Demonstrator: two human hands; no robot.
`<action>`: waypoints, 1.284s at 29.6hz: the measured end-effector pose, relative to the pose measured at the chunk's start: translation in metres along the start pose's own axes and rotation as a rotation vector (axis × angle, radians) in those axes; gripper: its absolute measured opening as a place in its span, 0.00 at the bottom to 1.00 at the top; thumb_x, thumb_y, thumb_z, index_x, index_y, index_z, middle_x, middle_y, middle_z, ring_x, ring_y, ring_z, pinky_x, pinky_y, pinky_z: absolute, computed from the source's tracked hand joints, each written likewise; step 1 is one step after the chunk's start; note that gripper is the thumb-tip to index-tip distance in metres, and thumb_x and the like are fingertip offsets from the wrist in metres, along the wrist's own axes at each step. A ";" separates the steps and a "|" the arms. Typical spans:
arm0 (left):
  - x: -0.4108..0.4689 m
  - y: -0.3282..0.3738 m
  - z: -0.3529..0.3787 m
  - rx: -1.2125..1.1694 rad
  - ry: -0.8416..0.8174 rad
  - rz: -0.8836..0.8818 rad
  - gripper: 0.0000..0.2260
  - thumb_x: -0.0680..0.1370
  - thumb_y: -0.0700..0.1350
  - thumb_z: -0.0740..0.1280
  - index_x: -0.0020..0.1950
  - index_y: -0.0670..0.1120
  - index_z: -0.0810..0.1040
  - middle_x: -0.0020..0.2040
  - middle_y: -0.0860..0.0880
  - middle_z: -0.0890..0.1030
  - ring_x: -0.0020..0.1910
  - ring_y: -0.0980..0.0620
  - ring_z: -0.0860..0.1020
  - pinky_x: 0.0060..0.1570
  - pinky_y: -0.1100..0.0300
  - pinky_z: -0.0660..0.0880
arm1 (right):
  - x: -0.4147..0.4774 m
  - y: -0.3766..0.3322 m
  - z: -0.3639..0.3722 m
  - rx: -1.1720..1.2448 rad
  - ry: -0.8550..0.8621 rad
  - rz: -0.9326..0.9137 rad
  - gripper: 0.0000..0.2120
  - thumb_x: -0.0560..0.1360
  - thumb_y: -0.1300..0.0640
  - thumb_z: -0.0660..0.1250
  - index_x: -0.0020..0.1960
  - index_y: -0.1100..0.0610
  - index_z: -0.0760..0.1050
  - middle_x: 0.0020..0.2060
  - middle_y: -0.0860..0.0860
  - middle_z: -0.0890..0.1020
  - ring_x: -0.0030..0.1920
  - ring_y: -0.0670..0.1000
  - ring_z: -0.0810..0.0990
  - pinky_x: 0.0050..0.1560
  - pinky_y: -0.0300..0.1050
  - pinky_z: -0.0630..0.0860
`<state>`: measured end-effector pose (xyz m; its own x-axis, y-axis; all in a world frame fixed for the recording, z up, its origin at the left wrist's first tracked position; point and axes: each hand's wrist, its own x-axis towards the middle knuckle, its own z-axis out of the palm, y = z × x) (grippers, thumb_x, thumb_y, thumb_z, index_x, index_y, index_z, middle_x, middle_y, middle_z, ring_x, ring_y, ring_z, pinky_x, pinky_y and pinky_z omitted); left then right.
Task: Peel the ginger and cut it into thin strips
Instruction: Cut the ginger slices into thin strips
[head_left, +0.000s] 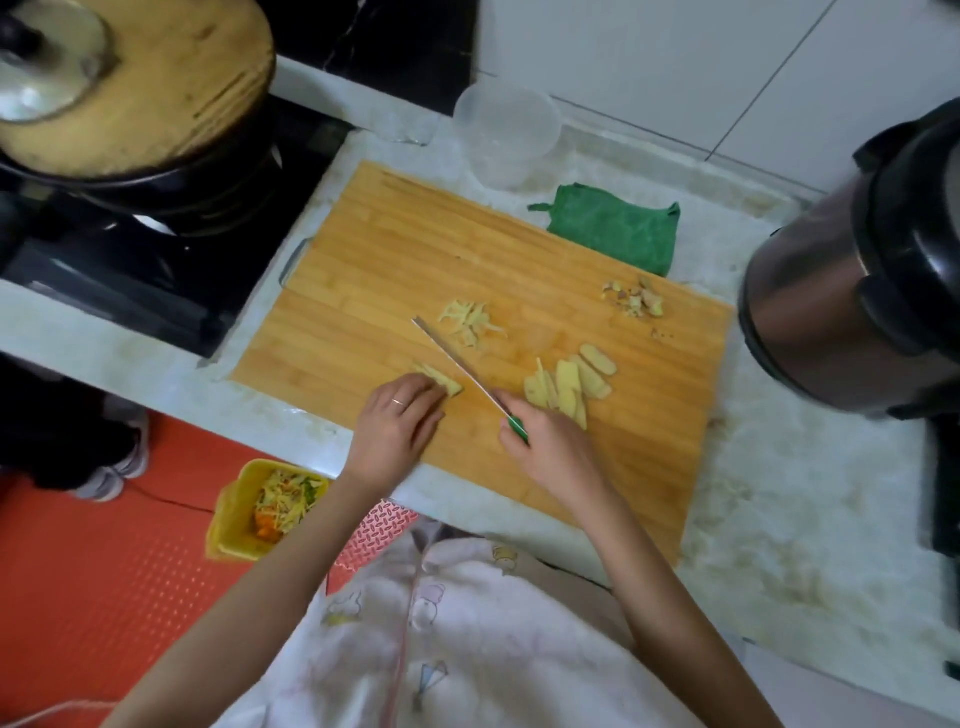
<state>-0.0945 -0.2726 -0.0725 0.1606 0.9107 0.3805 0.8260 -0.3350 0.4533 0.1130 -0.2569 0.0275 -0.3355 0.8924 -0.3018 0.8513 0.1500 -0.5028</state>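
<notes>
— What could have gone wrong?

— The left hand (400, 415) pinned a ginger piece (448, 384) under bent fingers, just beside the knife (457, 364). A slip on the thin piece could, I judged, nick the fingertips.

— And the other?

— The right hand (545, 441) was wrapped round the green handle, with the blade angled away to the left. Uncut slices (571, 384) lay just beside it, and finished strips (470, 322) lay farther back on the cutting board (415, 249).

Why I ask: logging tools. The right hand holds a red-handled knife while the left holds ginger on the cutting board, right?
The handle is green, not red, per the head view. The right hand holds a green-handled knife while the left hand holds the ginger piece on the cutting board.
</notes>
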 end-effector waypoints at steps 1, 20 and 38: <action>-0.002 -0.001 -0.001 0.029 -0.015 0.027 0.12 0.79 0.46 0.65 0.57 0.40 0.80 0.55 0.42 0.79 0.57 0.43 0.76 0.55 0.51 0.72 | 0.003 -0.001 -0.001 -0.035 0.003 -0.036 0.21 0.79 0.53 0.58 0.72 0.48 0.66 0.41 0.56 0.82 0.40 0.58 0.80 0.35 0.46 0.67; -0.004 -0.010 0.007 0.118 -0.002 0.056 0.13 0.79 0.44 0.56 0.51 0.41 0.79 0.45 0.43 0.80 0.44 0.43 0.73 0.49 0.52 0.70 | 0.015 -0.001 0.011 -0.261 -0.030 -0.262 0.26 0.61 0.61 0.77 0.58 0.57 0.79 0.22 0.52 0.78 0.20 0.51 0.76 0.20 0.35 0.60; 0.000 -0.006 0.002 0.055 0.031 0.048 0.17 0.81 0.43 0.52 0.39 0.41 0.77 0.36 0.44 0.76 0.37 0.47 0.67 0.37 0.57 0.64 | 0.032 -0.035 0.015 -0.352 -0.122 -0.075 0.27 0.79 0.54 0.61 0.75 0.48 0.55 0.45 0.54 0.82 0.46 0.56 0.81 0.35 0.45 0.67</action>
<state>-0.0984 -0.2699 -0.0762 0.1843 0.8857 0.4261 0.8465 -0.3634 0.3891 0.0661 -0.2406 0.0231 -0.4295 0.8193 -0.3797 0.9020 0.3688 -0.2245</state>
